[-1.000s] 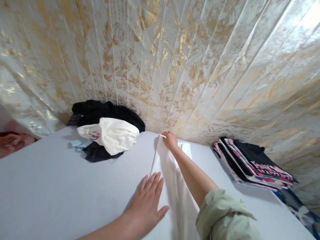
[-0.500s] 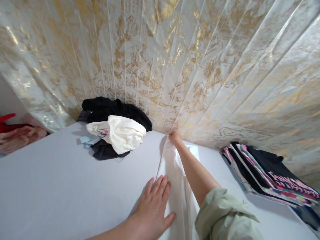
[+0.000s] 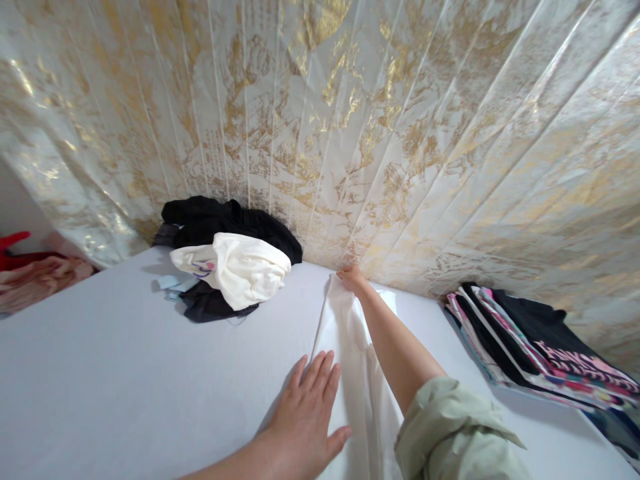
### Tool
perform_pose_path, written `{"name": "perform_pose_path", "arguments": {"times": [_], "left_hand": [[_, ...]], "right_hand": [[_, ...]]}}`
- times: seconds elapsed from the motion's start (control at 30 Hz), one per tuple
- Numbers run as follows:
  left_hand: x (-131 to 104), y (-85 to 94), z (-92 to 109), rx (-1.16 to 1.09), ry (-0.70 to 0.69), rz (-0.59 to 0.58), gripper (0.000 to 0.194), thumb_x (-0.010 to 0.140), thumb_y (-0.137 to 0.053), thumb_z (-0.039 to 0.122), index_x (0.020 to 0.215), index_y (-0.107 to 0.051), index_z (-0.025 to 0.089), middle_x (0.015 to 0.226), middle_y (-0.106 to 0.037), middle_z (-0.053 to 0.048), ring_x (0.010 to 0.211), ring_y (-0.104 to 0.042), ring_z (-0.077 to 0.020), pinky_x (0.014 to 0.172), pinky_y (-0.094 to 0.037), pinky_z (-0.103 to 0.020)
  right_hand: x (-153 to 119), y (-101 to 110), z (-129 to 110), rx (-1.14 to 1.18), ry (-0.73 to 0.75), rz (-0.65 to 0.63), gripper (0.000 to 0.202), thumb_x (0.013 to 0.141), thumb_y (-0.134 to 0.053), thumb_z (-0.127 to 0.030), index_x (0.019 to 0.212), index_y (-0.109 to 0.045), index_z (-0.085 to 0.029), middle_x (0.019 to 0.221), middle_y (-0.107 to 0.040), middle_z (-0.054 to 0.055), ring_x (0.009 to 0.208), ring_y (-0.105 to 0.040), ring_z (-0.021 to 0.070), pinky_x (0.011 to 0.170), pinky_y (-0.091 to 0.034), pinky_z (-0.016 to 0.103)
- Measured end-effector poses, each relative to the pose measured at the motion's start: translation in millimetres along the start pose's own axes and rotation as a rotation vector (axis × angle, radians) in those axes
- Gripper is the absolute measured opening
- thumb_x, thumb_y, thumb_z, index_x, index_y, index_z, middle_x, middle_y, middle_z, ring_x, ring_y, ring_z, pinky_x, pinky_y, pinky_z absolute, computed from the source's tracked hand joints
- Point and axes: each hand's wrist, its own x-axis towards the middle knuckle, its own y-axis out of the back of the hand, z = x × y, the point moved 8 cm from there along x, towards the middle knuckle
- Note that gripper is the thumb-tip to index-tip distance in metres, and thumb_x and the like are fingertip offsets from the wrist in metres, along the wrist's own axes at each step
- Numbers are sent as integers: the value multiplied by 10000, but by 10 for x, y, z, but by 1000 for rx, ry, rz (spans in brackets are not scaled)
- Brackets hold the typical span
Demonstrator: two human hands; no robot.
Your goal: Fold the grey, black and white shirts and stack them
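Observation:
A long white garment [image 3: 345,333] lies lengthwise on the pale table, its exact kind unclear. My left hand [image 3: 309,407] rests flat along its left edge near the front, fingers stretched out and thumb spread over the cloth. Reaching to the back, my right hand [image 3: 351,277] pinches the garment's far left corner by the patterned covering. My right forearm and rolled green sleeve hide part of the cloth's right side.
A loose heap with a white garment [image 3: 253,270] on black clothes [image 3: 230,220] sits at the back left. Folded clothes [image 3: 540,347] are stacked at the right. A gold-patterned covering [image 3: 320,133] rises behind the table. Pink cloth [image 3: 45,280] lies far left.
My right hand has lowered slightly at the far corner, and the cloth there lies flatter. My left hand stays in place.

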Motion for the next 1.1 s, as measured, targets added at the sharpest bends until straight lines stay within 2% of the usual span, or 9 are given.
{"name": "perform_pose_path", "arguments": {"times": [0.03,0.17,0.27,0.4,0.53,0.67,0.8,0.97,1.1], "left_hand": [[1,0,1,1,0,-2,733,917,-401,532,1513,-268,126,1590,-117,-115,1477,-129,-285,1198,-140,-513],[4,-8,-3,3,1,5,740,912,-407,541,1517,-259,142,1595,-119,-109,1478,-125,-285,1198,-139,-510],[3,-19,-12,-11,2,4,745,911,-404,546,1520,-249,147,1597,-122,-110,1479,-124,-279,1199,-136,-507],[1,-22,-21,-15,-2,8,749,908,-415,549,1519,-255,145,1597,-139,-111,1477,-136,-283,1200,-138,-502],[-1,-14,-17,9,-10,25,749,910,-417,547,1523,-242,155,1600,-134,-105,1477,-138,-286,1198,-141,-505],[-1,15,-2,16,4,6,739,914,-398,541,1515,-265,132,1595,-139,-118,1478,-133,-284,1195,-144,-504],[3,75,24,24,21,-16,725,907,-419,523,1504,-301,128,1588,-175,-117,1474,-151,-288,1196,-147,-497],[3,86,34,39,27,-37,710,908,-433,499,1498,-312,123,1582,-169,-131,1471,-162,-284,1194,-160,-505],[3,80,34,39,15,-23,713,916,-422,509,1500,-305,119,1580,-169,-132,1471,-160,-287,1191,-169,-508]], "right_hand": [[6,-30,9,-2,-13,-23,335,931,-566,-381,1173,-595,-152,1164,-612,81,982,-619,208,832,-537,387],[30,-109,38,-34,-65,-83,222,823,-622,-331,819,-700,-124,724,-673,48,664,-625,161,591,-472,232],[31,-112,21,-60,-58,-55,132,753,-639,-270,756,-700,-153,646,-653,24,635,-613,150,577,-437,212],[-20,-122,-26,-93,-42,-2,166,777,-584,-273,755,-709,-166,716,-686,55,704,-634,171,650,-458,238],[-65,-73,-109,-95,20,17,231,829,-525,-265,871,-728,-163,828,-721,66,780,-649,173,699,-471,238],[-126,216,-131,-111,108,35,343,883,-403,-180,1046,-703,-142,977,-724,71,899,-648,160,781,-472,229],[-372,489,-99,-191,171,73,410,889,-344,-99,1123,-679,-136,1137,-671,109,1045,-608,171,899,-429,252],[-840,271,-174,-288,263,15,332,924,-414,-167,1113,-685,-204,1164,-642,95,1092,-563,195,939,-395,278],[-1028,109,-239,-405,290,15,362,967,-368,-224,1248,-596,-212,1285,-575,111,1170,-494,224,965,-374,334]]}}
